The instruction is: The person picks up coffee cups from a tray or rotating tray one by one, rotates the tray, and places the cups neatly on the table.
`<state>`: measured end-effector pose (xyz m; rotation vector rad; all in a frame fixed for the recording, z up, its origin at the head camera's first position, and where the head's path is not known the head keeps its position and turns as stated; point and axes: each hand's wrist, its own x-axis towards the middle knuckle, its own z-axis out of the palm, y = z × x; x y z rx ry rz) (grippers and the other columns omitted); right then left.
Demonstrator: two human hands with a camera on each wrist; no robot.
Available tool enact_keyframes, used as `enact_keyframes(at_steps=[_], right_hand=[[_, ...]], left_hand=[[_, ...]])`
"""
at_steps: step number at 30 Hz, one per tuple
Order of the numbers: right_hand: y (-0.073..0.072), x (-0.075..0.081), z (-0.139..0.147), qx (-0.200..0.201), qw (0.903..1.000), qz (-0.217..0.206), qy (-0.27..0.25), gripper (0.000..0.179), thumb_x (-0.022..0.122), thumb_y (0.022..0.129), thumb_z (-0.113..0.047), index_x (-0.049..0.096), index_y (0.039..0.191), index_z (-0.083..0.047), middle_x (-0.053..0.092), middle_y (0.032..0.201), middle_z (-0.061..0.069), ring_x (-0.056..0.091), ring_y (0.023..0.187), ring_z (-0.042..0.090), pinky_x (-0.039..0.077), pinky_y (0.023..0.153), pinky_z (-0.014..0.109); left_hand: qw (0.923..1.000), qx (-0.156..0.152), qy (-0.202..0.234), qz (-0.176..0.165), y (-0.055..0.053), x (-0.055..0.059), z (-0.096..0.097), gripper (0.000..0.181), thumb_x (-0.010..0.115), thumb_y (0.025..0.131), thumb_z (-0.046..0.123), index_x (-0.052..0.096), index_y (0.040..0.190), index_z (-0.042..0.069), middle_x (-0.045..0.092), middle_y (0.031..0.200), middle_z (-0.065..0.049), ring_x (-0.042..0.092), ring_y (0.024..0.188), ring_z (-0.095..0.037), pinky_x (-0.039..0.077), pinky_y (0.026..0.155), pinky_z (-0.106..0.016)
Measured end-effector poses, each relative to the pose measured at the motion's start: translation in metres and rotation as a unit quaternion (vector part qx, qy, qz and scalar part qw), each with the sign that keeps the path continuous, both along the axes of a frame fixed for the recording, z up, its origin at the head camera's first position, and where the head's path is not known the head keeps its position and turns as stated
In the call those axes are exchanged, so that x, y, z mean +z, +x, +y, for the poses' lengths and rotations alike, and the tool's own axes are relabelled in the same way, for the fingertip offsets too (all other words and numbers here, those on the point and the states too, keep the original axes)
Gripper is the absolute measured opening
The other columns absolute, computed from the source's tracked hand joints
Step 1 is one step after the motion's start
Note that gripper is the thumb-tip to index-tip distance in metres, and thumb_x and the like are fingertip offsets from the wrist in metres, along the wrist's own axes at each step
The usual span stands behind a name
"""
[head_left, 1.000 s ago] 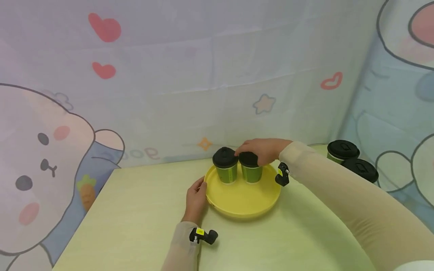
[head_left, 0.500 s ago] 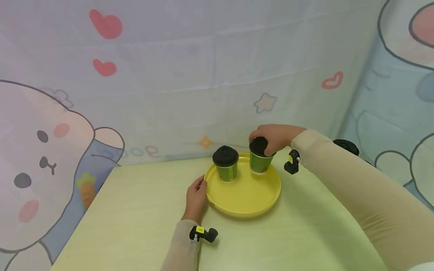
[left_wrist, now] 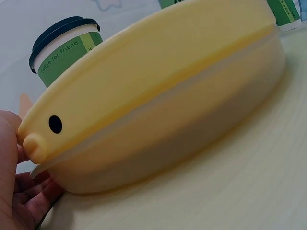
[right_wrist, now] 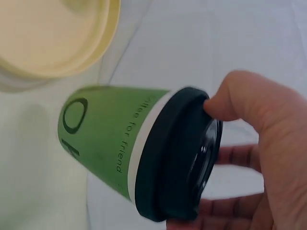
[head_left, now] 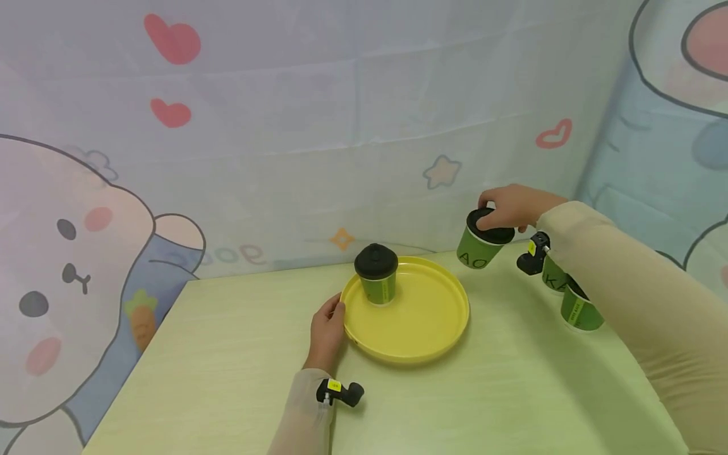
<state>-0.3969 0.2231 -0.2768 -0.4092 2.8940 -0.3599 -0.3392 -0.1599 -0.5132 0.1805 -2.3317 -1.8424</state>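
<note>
My right hand [head_left: 523, 205] grips a green paper coffee cup [head_left: 478, 249] by its black lid, holding it tilted in the air to the right of a round yellow tray [head_left: 415, 328]. In the right wrist view, the thumb presses one side of the lid [right_wrist: 177, 153] and other fingers are on the opposite side. My left hand [head_left: 328, 332] holds the tray's left edge; the left wrist view shows its fingers [left_wrist: 41, 196] under the lip, near a black dot and a small knob. Another lidded coffee cup [head_left: 378, 284] stands upright on the tray's back left.
On the table's right side stand two more green cups, one [head_left: 581, 311] partly behind the right sleeve [head_left: 631, 303] and another [head_left: 553, 275] beyond it. A printed cloth backdrop [head_left: 284, 189] rises behind the table [head_left: 244, 354].
My right hand has lifted the second cup off the tray and carried it rightward past the tray's rim. The left hand and the tray stay in place.
</note>
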Motion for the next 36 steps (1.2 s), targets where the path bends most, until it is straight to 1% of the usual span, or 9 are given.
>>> enact_keyframes(at_steps=[3, 6, 8, 10, 13, 16, 19, 27, 36], right_hand=[[0.002, -0.004, 0.011, -0.033, 0.9995, 0.002, -0.001, 0.06, 0.06, 0.092, -0.046, 0.054, 0.129, 0.001, 0.061, 0.117, 0.024, 0.063, 0.076, 0.031, 0.057, 0.059, 0.041], [0.003, -0.009, 0.021, -0.073, 0.9973, -0.004, -0.006, 0.062, 0.058, 0.092, -0.051, 0.056, 0.117, 0.005, 0.062, 0.103, 0.022, 0.06, 0.064, 0.029, 0.054, 0.054, 0.039], [0.004, -0.012, 0.025, -0.102, 0.9947, -0.014, -0.009, 0.062, 0.056, 0.092, -0.054, 0.056, 0.111, 0.006, 0.061, 0.095, 0.02, 0.057, 0.06, 0.028, 0.051, 0.054, 0.038], [0.004, -0.016, 0.029, -0.126, 0.9917, -0.025, -0.005, 0.065, 0.054, 0.092, -0.057, 0.058, 0.107, 0.006, 0.061, 0.095, 0.02, 0.058, 0.065, 0.029, 0.052, 0.06, 0.039], [0.006, -0.022, 0.032, -0.147, 0.9884, -0.035, 0.019, 0.073, 0.05, 0.092, -0.059, 0.061, 0.115, 0.009, 0.061, 0.109, 0.028, 0.061, 0.088, 0.038, 0.054, 0.076, 0.046], [0.008, -0.029, 0.033, -0.151, 0.9867, -0.039, 0.046, 0.08, 0.047, 0.094, -0.059, 0.058, 0.128, 0.012, 0.054, 0.129, 0.037, 0.056, 0.112, 0.048, 0.05, 0.092, 0.054], [0.01, -0.034, 0.034, -0.152, 0.9857, -0.046, 0.057, 0.084, 0.045, 0.095, -0.058, 0.052, 0.135, 0.015, 0.047, 0.137, 0.041, 0.05, 0.121, 0.053, 0.047, 0.099, 0.058], [0.006, -0.049, 0.043, -0.161, 0.9831, -0.062, 0.06, 0.088, 0.046, 0.094, -0.06, 0.048, 0.138, 0.016, 0.041, 0.14, 0.044, 0.046, 0.124, 0.056, 0.046, 0.1, 0.06], [0.007, -0.051, 0.046, -0.16, 0.9821, -0.05, 0.085, 0.087, 0.045, 0.094, -0.06, 0.051, 0.137, 0.016, 0.044, 0.139, 0.043, 0.049, 0.122, 0.055, 0.048, 0.098, 0.059]], left_hand=[[1.0, 0.001, 0.001, 0.001, 0.0, 0.0, 0.0, 0.04, 0.052, 0.106, 0.027, 0.061, 0.141, 0.011, 0.063, 0.136, -0.011, 0.059, 0.121, -0.028, 0.046, 0.105, -0.046], [1.0, 0.003, 0.001, 0.002, 0.0, 0.001, 0.0, 0.04, 0.052, 0.105, 0.027, 0.061, 0.141, 0.011, 0.063, 0.136, -0.011, 0.058, 0.122, -0.029, 0.046, 0.106, -0.046], [1.0, 0.003, 0.002, 0.001, 0.001, 0.002, 0.0, 0.04, 0.052, 0.105, 0.027, 0.06, 0.141, 0.011, 0.063, 0.136, -0.011, 0.058, 0.123, -0.029, 0.045, 0.106, -0.047], [1.0, 0.003, 0.002, 0.0, 0.001, 0.002, 0.001, 0.041, 0.052, 0.105, 0.027, 0.06, 0.141, 0.011, 0.062, 0.137, -0.011, 0.057, 0.124, -0.029, 0.045, 0.107, -0.047], [1.0, 0.002, 0.002, -0.003, 0.002, 0.002, 0.001, 0.04, 0.052, 0.105, 0.028, 0.061, 0.141, 0.011, 0.062, 0.137, -0.01, 0.056, 0.126, -0.029, 0.044, 0.108, -0.047], [1.0, -0.001, 0.0, -0.002, 0.002, 0.001, 0.0, 0.04, 0.052, 0.106, 0.028, 0.06, 0.141, 0.012, 0.062, 0.138, -0.01, 0.054, 0.129, -0.029, 0.043, 0.11, -0.047], [1.0, -0.003, 0.0, 0.003, 0.002, 0.001, 0.0, 0.04, 0.051, 0.106, 0.028, 0.061, 0.141, 0.011, 0.061, 0.138, -0.011, 0.053, 0.131, -0.03, 0.042, 0.111, -0.048], [1.0, -0.007, 0.0, 0.004, 0.005, 0.001, 0.001, 0.04, 0.051, 0.106, 0.028, 0.06, 0.141, 0.011, 0.06, 0.14, -0.01, 0.051, 0.134, -0.03, 0.041, 0.112, -0.048], [1.0, -0.006, -0.003, 0.006, 0.005, 0.001, 0.002, 0.04, 0.051, 0.106, 0.03, 0.061, 0.141, 0.013, 0.061, 0.14, -0.008, 0.052, 0.133, -0.028, 0.042, 0.111, -0.047]])
